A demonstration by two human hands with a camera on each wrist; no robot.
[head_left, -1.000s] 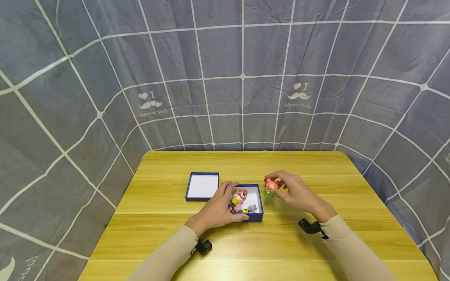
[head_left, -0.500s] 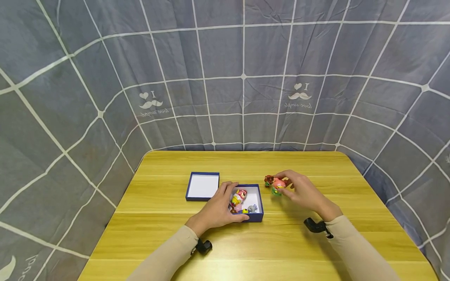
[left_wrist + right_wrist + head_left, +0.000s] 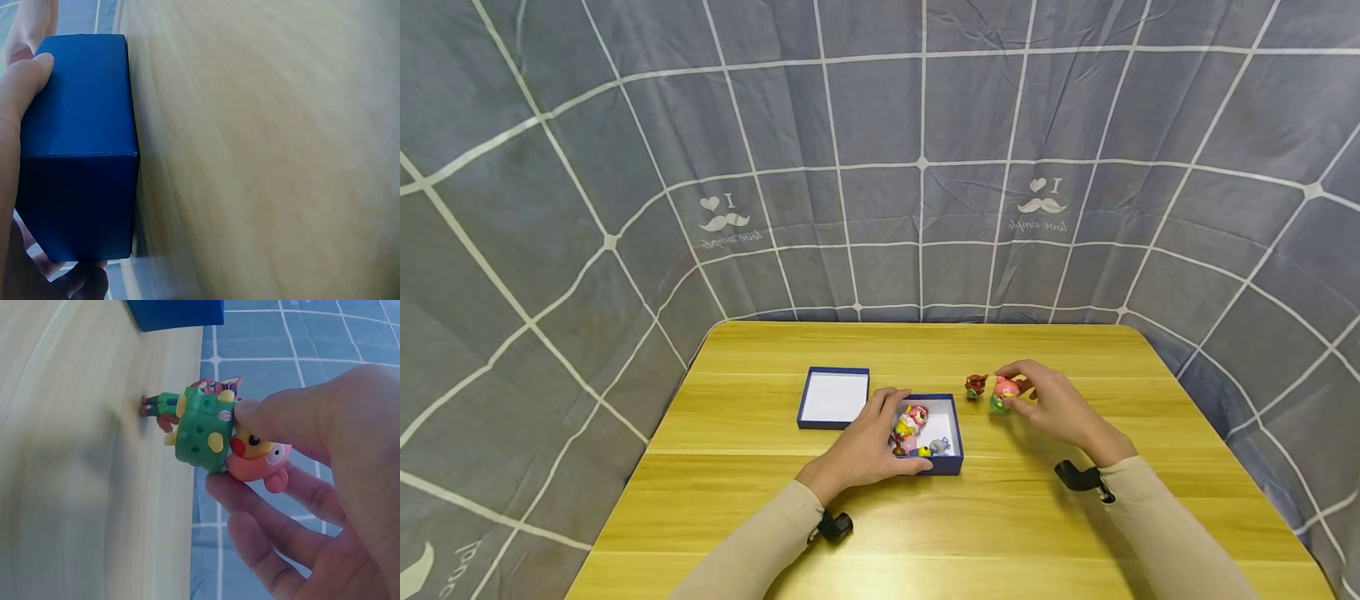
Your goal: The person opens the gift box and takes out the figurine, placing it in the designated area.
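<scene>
My right hand point(image 3: 1063, 411) pinches a toy figurine point(image 3: 206, 431) with a pink bear-like head and a green, yellow-spotted body, thumb on one side and fingers on the other. A brown fox-like figurine point(image 3: 975, 386) in green clothes stands just left of it; the right wrist view shows it behind the held one. My left hand point(image 3: 867, 446) grips the blue box point(image 3: 81, 100) across its left part, thumb on the near wall and fingers toward the far one. Inside the box lie a pink-and-yellow figurine point(image 3: 912, 423), a small grey figurine point(image 3: 939, 446) and other small toys partly hidden by the hand.
A blue-rimmed lid point(image 3: 833, 397), white inside, lies left of the box. Everything rests on a wooden table point(image 3: 1000, 525) with rounded far corners. A grey checked curtain point(image 3: 880, 200) hangs around its back and sides.
My right hand has moved right with the pink-headed figurine, away from the box. The brown figurine, earlier mostly hidden, now shows apart from it. My left hand stays on the box.
</scene>
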